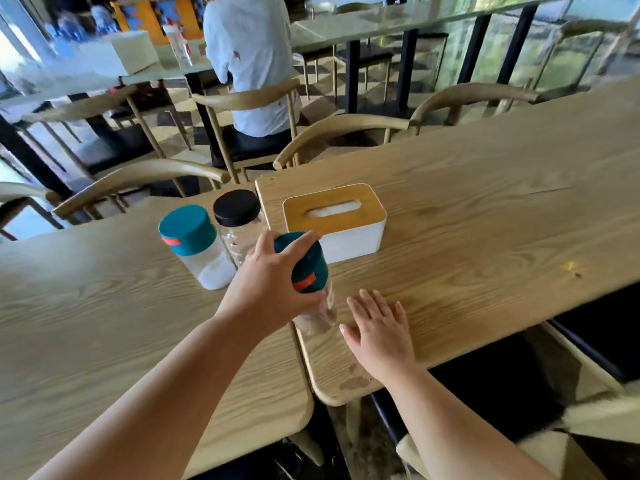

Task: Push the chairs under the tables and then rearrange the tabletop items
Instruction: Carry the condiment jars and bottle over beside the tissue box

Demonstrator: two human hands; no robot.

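My left hand (268,278) grips the teal lid of a clear bottle (310,271) that stands at the seam between two wooden tables (485,209). My right hand (379,329) lies flat and open on the right table, just right of that bottle. A second clear bottle with a teal lid (195,245) and a clear bottle with a black lid (237,213) stand on the left table (86,323), behind my left hand. A white tissue box with a wooden top (336,221) sits on the right table behind the held bottle.
Wooden chairs (346,133) are tucked along the far side of both tables. A person in a light shirt (249,60) sits with their back to me at another table. A dark-seated chair (519,382) is under the right table's near edge.
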